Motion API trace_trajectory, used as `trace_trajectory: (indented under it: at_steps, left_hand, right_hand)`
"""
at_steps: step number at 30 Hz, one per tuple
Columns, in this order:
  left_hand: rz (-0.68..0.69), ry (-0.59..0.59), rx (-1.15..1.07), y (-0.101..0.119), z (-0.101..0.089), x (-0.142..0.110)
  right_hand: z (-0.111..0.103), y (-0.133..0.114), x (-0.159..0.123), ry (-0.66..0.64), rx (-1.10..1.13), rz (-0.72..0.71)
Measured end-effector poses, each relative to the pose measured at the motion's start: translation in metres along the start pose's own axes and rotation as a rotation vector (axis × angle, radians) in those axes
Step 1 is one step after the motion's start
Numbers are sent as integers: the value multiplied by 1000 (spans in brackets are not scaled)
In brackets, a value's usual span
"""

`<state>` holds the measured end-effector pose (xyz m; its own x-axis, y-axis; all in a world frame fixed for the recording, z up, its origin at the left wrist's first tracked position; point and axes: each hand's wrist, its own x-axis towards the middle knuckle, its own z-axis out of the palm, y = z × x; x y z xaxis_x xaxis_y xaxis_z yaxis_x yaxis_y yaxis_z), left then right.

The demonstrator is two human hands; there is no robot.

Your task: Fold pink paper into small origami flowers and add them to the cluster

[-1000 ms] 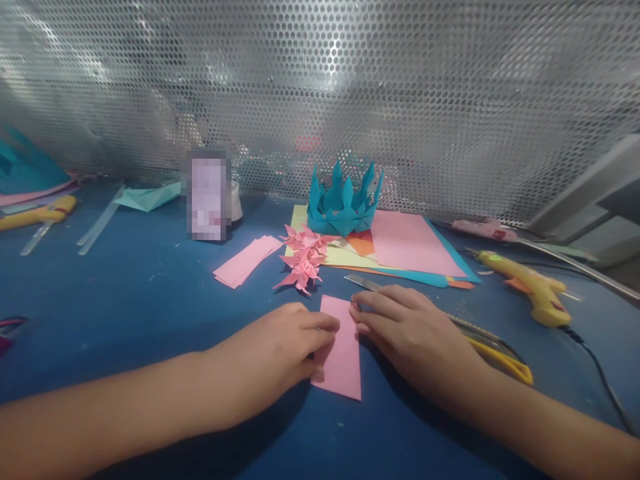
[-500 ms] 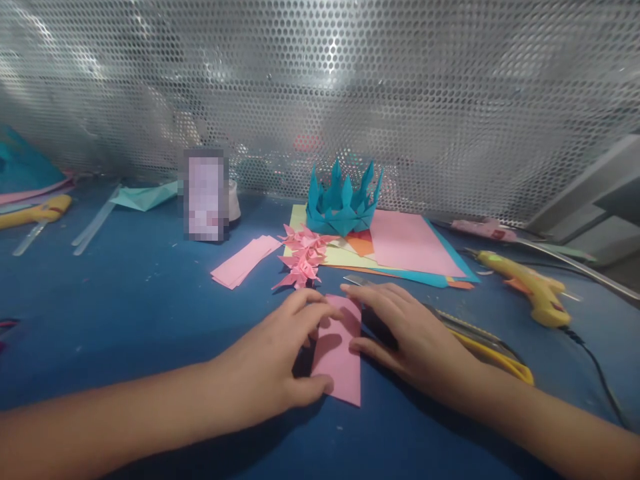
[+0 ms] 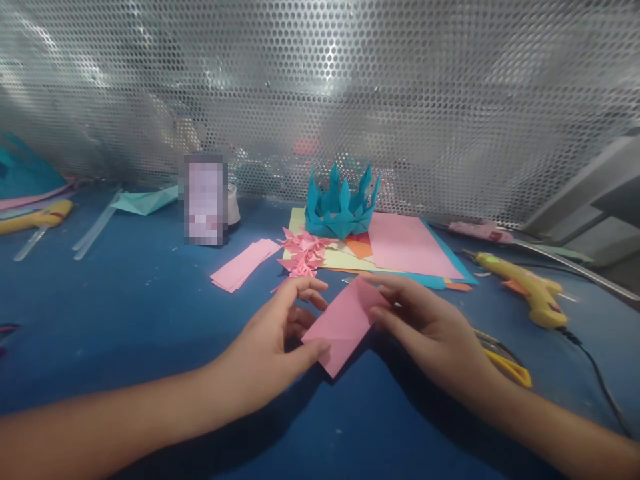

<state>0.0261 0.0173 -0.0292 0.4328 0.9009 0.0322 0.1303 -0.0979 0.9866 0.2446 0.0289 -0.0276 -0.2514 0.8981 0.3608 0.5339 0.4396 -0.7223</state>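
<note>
A pink paper strip (image 3: 345,323) is tilted between my two hands, raised off the blue table. My right hand (image 3: 425,327) pinches its far right corner, thumb on top and fingers behind. At the near left end, the thumb of my left hand (image 3: 280,343) rests on the strip, with some of its fingers beneath and the index finger raised. Just beyond the hands lie folded pink paper pieces (image 3: 304,252) with pointed tips. A stack of pink paper strips (image 3: 245,265) is to their left.
A blue paper crown (image 3: 343,210) stands on coloured paper sheets (image 3: 413,247). Yellow scissors handles (image 3: 510,367) show beside my right forearm. On the right lies a corded yellow glue gun (image 3: 525,283); a phone (image 3: 205,203) stands at back left. Behind rises a perforated metal panel (image 3: 320,87).
The pink strip has been lifted from the table and turned clockwise, its far end now to the right. My right hand has closed on that end; my left thumb has moved up.
</note>
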Motion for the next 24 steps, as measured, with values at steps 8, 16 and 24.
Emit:
trace_trajectory:
  at_steps: [8, 16, 24]
  left_hand:
    - [53, 72, -55, -4, -3, 5]
    - [291, 141, 331, -3, -6, 2]
    - [195, 54, 358, 1, -9, 4]
  right_hand:
    - [-2, -2, 3, -69, 133, 46]
    - [-1, -4, 1, 39, 312, 78]
    - [-1, -4, -2, 52, 342, 21]
